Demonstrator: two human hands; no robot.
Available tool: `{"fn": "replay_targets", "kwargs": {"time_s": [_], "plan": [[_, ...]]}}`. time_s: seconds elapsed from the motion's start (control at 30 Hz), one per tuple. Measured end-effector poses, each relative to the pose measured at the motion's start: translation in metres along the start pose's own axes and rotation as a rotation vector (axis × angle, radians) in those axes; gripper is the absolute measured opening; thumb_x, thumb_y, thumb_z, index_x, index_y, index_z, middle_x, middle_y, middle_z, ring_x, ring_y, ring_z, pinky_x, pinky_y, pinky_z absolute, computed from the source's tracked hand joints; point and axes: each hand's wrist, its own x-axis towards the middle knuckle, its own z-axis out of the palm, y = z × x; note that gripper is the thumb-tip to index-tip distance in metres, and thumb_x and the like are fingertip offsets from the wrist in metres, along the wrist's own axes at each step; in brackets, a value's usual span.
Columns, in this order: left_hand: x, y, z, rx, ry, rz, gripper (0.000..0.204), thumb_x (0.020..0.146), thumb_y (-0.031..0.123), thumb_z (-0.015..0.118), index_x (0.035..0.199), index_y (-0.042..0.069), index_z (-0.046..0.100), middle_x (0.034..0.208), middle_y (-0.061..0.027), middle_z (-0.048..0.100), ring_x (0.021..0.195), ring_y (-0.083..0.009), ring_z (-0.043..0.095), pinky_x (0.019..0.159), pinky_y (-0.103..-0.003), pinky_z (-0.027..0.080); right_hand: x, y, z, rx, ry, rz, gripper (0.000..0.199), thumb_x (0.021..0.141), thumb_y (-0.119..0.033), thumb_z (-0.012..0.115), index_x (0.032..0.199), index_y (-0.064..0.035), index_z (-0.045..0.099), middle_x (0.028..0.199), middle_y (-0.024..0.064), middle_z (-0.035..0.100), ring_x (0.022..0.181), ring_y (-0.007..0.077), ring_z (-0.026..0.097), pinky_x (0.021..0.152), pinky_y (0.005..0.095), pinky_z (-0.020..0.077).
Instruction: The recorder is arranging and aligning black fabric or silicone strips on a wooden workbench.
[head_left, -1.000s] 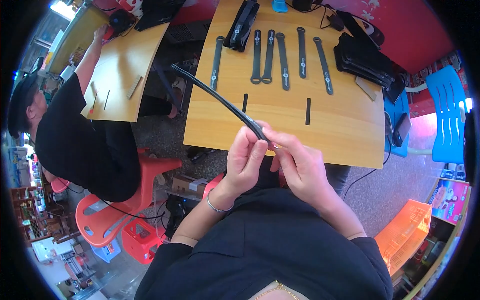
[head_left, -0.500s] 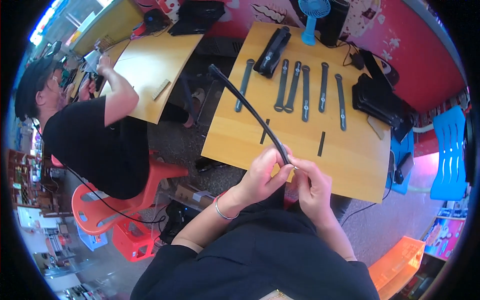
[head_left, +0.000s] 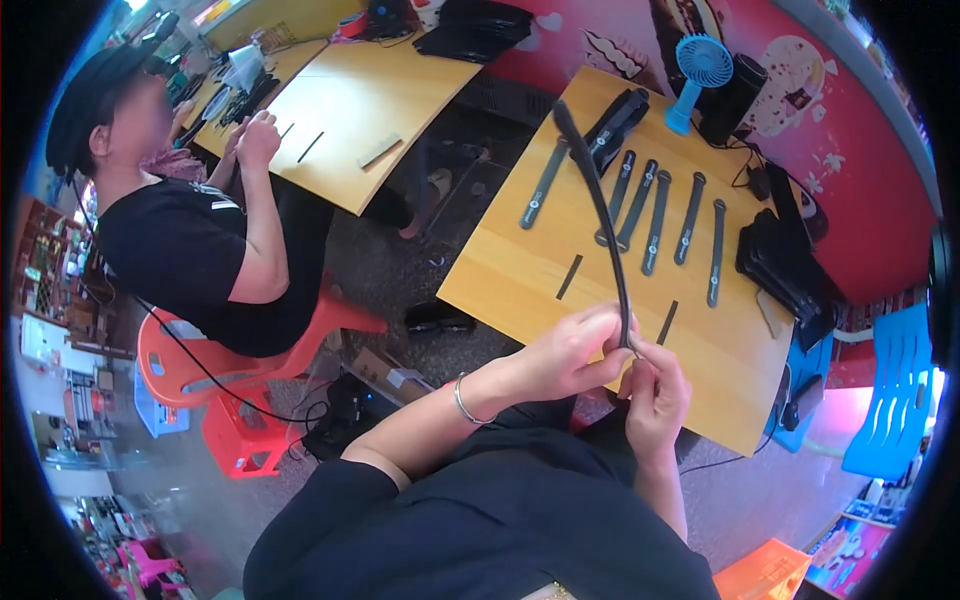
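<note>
A long, narrow black strap [head_left: 602,209] rises from my hands and bends slightly, with its wider tip over the table's left side. My left hand [head_left: 578,352], with a metal bangle on the wrist, is closed round the strap's lower end. Beside it, my right hand [head_left: 656,396] pinches the same end between thumb and fingers; the fingertips partly hide the join. Beyond them, several flat dark straps [head_left: 688,220] with rounded ends lie in a loose row on the wooden table [head_left: 520,290]. At the row's far side sits a black bundle [head_left: 622,128].
Two short black strips [head_left: 569,277] mark the table's near part. A blue fan [head_left: 703,62] and black cylinder [head_left: 735,98] stand at its back; a black pouch [head_left: 785,265] lies right. At left, a co-worker [head_left: 200,250] sits on a red chair [head_left: 185,365] at another table.
The view has shifted, so the table appears farther right. The strap now stands more upright, both hands still at its lower end. The co-worker's raised hand has come down to meet the other.
</note>
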Motion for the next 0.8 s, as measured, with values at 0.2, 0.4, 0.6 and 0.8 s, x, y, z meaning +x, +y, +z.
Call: {"fn": "replay_targets", "kwargs": {"time_s": [0.2,0.4,0.6,0.8], "plan": [[-0.002,0.001,0.002,-0.103,0.015,-0.092,0.012,0.078,-0.002,0.058,0.075,0.001,0.047,0.084,-0.0106,0.056,0.076,-0.0242,0.056,0.067,-0.032,0.046,-0.004,0.003,0.002,0.028,-0.003,0.018,0.027,0.090,0.009,0.043,0.110,-0.0019,0.056,0.070,0.0003,0.051,0.055,0.0056,0.046,0.049,0.0187,0.0363],[0.000,0.003,0.005,-0.176,0.051,-0.035,0.014,0.080,0.001,0.057,0.073,0.002,0.045,0.075,-0.0072,0.050,0.065,-0.0192,0.048,0.058,-0.030,0.040,-0.008,0.000,0.006,0.126,0.009,0.063,0.026,0.091,0.006,0.042,0.112,-0.0024,0.055,0.067,-0.0002,0.050,0.054,0.0056,0.045,0.050,0.0187,0.0354],[-0.007,0.008,0.004,-0.261,-0.004,-0.225,0.006,0.084,0.006,0.051,0.085,0.000,0.049,0.075,-0.0073,0.050,0.069,-0.0163,0.049,0.062,-0.030,0.042,0.000,0.008,-0.016,-0.063,-0.040,-0.047,0.026,0.087,-0.003,0.059,0.112,-0.0032,0.057,0.066,0.0007,0.052,0.053,0.0032,0.039,0.048,0.0199,0.0308],[-0.008,0.006,0.006,-0.328,-0.099,-0.233,0.010,0.086,0.008,0.051,0.081,0.001,0.046,0.071,-0.0053,0.046,0.065,-0.0134,0.044,0.058,-0.028,0.038,0.019,-0.001,-0.020,-0.146,0.046,-0.110,0.030,0.066,-0.011,0.082,0.089,-0.0024,0.065,0.081,0.0024,0.061,0.050,0.0040,0.033,0.046,0.0199,0.0268]]}}
